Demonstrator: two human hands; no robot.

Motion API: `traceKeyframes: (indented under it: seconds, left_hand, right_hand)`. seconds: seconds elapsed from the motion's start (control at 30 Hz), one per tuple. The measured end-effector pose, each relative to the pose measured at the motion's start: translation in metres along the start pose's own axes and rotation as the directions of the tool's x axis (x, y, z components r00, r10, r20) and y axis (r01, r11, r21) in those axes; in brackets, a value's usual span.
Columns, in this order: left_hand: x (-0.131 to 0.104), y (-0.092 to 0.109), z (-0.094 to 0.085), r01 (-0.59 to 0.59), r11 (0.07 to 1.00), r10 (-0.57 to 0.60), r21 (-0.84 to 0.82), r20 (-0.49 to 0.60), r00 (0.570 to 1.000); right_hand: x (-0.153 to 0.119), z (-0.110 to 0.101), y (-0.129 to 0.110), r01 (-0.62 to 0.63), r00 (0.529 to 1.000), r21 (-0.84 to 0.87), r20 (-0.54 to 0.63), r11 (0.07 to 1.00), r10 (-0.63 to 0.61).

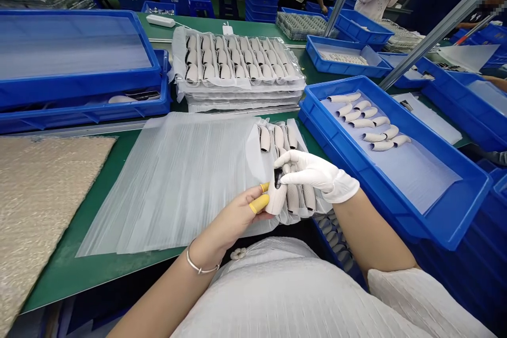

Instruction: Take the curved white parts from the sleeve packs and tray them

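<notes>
My left hand [253, 202], with yellow finger cots on its thumb and a finger, is closed on a cream ribbed curved piece [277, 198] near the table's front edge. The piece has a dark opening at its upper end. My right hand [304, 173], in a white glove, has its thumb and index finger at that opening; whether they pinch something small there is hidden. Under and behind the hands, similar pieces [279, 136] sit in rows between translucent sheets. Left of them lies a fanned pile of translucent sheets [170, 179].
A stack of trays [237, 58] filled with wrapped pieces stands behind. On the right, a blue bin [435, 169] holds several loose pieces. Blue bins [75, 79] and a foam sheet [47, 206] are on the left. Two people stand beyond the table; a metal post [431, 37] slants at right.
</notes>
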State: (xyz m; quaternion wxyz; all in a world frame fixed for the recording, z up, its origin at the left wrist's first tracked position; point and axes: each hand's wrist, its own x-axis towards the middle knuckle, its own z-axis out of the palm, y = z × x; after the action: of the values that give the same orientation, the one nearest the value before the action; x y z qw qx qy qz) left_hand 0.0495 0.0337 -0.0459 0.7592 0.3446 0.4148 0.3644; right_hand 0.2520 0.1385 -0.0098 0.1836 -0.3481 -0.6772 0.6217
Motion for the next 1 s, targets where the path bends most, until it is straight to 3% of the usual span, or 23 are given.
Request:
traceKeyframes:
  seconds: [0.33, 0.57, 0.67, 0.77, 0.83, 0.9, 1.0]
  left_hand:
    - [-0.002, 0.005, 0.005, -0.056, 0.995, 0.059, 0.085, -0.025, 0.998]
    - [0.005, 0.004, 0.004, -0.052, 0.993, 0.048, 0.104, 0.041, 0.998]
    - [0.005, 0.004, 0.005, -0.067, 0.992, 0.066, 0.111, 0.011, 0.998]
    - [0.007, 0.003, 0.005, -0.059, 0.991, 0.067, 0.124, -0.062, 0.996]
    - [0.009, 0.003, 0.004, -0.053, 0.987, 0.069, 0.152, -0.099, 0.993]
    - [0.011, 0.002, 0.004, -0.061, 0.982, 0.084, 0.18, -0.123, 0.989]
    - [0.014, 0.002, 0.004, -0.071, 0.975, 0.103, 0.21, -0.146, 0.984]
  right_hand:
    - [-0.002, 0.008, 0.001, 0.015, 0.998, 0.098, -0.064, 0.995, -0.008]
    - [-0.005, 0.012, 0.002, 0.042, 0.997, -0.047, -0.066, 0.998, -0.045]
    - [-0.006, 0.016, 0.004, 0.092, 0.991, -0.164, -0.086, 0.982, -0.108]
    - [-0.008, 0.022, 0.002, 0.255, 0.923, -0.48, -0.139, 0.839, -0.36]
    - [-0.01, 0.028, 0.001, 0.337, 0.865, -0.661, -0.063, 0.671, -0.497]
    - [-0.011, 0.034, 0.001, 0.379, 0.861, -0.745, 0.068, 0.549, -0.503]
    - [-0.008, 0.041, 0.006, 0.385, 0.88, -0.788, 0.158, 0.48, -0.447]
